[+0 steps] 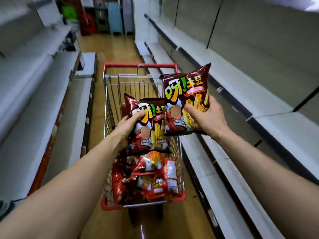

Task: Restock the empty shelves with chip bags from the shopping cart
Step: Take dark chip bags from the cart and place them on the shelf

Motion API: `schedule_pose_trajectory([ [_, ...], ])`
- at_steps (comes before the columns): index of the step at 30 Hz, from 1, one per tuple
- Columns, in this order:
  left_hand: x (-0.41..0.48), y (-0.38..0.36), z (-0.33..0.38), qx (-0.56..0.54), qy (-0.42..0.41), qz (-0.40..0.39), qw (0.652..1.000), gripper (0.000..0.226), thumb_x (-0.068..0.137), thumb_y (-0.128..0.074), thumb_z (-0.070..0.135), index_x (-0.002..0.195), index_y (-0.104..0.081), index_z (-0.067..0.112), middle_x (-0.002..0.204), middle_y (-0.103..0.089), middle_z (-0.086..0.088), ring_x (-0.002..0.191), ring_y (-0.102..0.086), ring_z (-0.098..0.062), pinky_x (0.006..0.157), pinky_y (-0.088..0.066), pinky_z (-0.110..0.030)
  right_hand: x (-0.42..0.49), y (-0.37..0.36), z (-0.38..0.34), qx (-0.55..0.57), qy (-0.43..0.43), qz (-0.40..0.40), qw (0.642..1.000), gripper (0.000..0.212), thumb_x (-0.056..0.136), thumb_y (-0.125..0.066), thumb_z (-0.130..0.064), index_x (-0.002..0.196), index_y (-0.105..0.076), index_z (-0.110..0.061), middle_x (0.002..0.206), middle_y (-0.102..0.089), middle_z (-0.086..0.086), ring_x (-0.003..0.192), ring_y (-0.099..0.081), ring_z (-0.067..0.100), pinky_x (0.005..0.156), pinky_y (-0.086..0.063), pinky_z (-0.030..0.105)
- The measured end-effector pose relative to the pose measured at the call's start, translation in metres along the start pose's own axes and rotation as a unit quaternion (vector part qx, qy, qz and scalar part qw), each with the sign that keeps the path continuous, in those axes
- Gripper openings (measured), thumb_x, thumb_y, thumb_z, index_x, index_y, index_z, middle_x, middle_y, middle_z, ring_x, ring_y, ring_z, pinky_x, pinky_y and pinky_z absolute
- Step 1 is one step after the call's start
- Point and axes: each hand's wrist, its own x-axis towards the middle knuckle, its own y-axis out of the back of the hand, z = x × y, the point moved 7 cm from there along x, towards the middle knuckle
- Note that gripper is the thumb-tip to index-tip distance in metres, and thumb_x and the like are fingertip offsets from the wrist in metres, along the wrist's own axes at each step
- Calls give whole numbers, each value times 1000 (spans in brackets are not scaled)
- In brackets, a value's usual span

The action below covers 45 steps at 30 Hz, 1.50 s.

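Note:
A wire shopping cart point(110, 100) with red trim stands in the aisle in front of me. Several red chip bags point(146, 180) lie in its near end. My left hand point(128, 126) grips a dark brown chip bag point(150, 125) above the cart, thumb on its front. My right hand point(206, 116) holds a second brown chip bag point(186, 94) higher and to the right, over the cart's right side. The two bags overlap slightly. Bare white shelves point(229, 80) run along the right, close to the right-hand bag.
More white shelves point(34, 94) line the left of the aisle, with red labels point(50, 145) on a lower edge. The wooden floor point(110, 47) runs ahead to coloured goods and a white pillar point(139, 19) at the far end.

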Motion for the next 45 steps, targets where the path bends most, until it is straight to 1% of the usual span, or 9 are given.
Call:
schedule_pose_trajectory([
  [3, -24, -33, 51, 5, -52, -39, 998, 63, 70, -76, 58, 112, -65, 12, 82, -75, -3, 69, -71, -15, 59, -55, -24, -6, 49, -30, 16, 27, 30, 999, 39, 86, -68, -44, 114, -51, -22, 97, -59, -10, 90, -59, 8, 78, -49, 28],
  [8, -74, -100, 134, 32, -141, -101, 984, 70, 66, -71, 67, 115, -67, 17, 105, -74, -11, 95, -71, -30, 82, -57, -40, -23, 136, -68, 18, 67, 103, 992, 33, 87, -64, -49, 106, -54, -24, 92, -60, -13, 84, -58, 7, 67, -43, 23],
  [12, -114, -161, 183, 33, -189, -150, 970, 55, 82, -63, 60, 116, -67, 17, 104, -74, -13, 93, -72, -31, 86, -56, -43, -41, 211, -96, 19, 96, 167, 981, 34, 87, -64, -49, 106, -53, -23, 88, -56, -18, 80, -54, -3, 63, -39, 18],
  [15, -142, -208, 204, 39, -214, -183, 959, 61, 74, -67, 64, 113, -68, 17, 104, -74, -13, 93, -72, -32, 91, -53, -50, -58, 263, -109, 15, 115, 211, 970, 38, 87, -65, -48, 111, -55, -20, 96, -61, -11, 89, -60, 9, 71, -43, 26],
  [18, -169, -252, 220, 46, -238, -194, 951, 50, 79, -66, 59, 98, -70, 13, 82, -76, -8, 76, -74, -25, 81, -57, -44, -75, 310, -110, 13, 117, 245, 962, 40, 86, -65, -50, 112, -54, -22, 97, -62, -11, 93, -62, 12, 73, -49, 27],
  [23, -198, -324, 234, 66, -233, -228, 943, 74, 57, -76, 67, 111, -69, 17, 98, -75, -9, 89, -73, -31, 88, -53, -55, -100, 377, -92, 24, 64, 297, 953, 48, 80, -66, -59, 110, -54, -23, 107, -64, -2, 99, -64, 21, 88, -54, 44],
  [31, -230, -455, 246, 165, -207, -306, 914, 54, 79, -72, 51, 112, -65, 9, 94, -74, -13, 76, -72, -29, 65, -59, -37, -130, 472, -63, 34, -36, 353, 934, 33, 86, -65, -50, 86, -64, -17, 88, -69, 2, 85, -66, 20, 79, -51, 32],
  [39, -222, -556, 262, 229, -199, -408, 861, 59, 80, -68, 54, 119, -65, 9, 95, -75, -14, 77, -73, -28, 75, -57, -36, -128, 533, -30, 70, -152, 397, 902, 73, 78, -69, -59, 122, -59, -1, 116, -66, 14, 109, -62, 30, 102, -46, 43],
  [45, -216, -638, 256, 244, -172, -507, 808, 42, 90, -57, 51, 100, -66, 11, 82, -74, -14, 65, -70, -26, 71, -55, -35, -127, 570, -8, 86, -185, 461, 863, 49, 90, -57, -50, 111, -62, -6, 105, -68, 12, 92, -62, 22, 72, -44, 27],
])
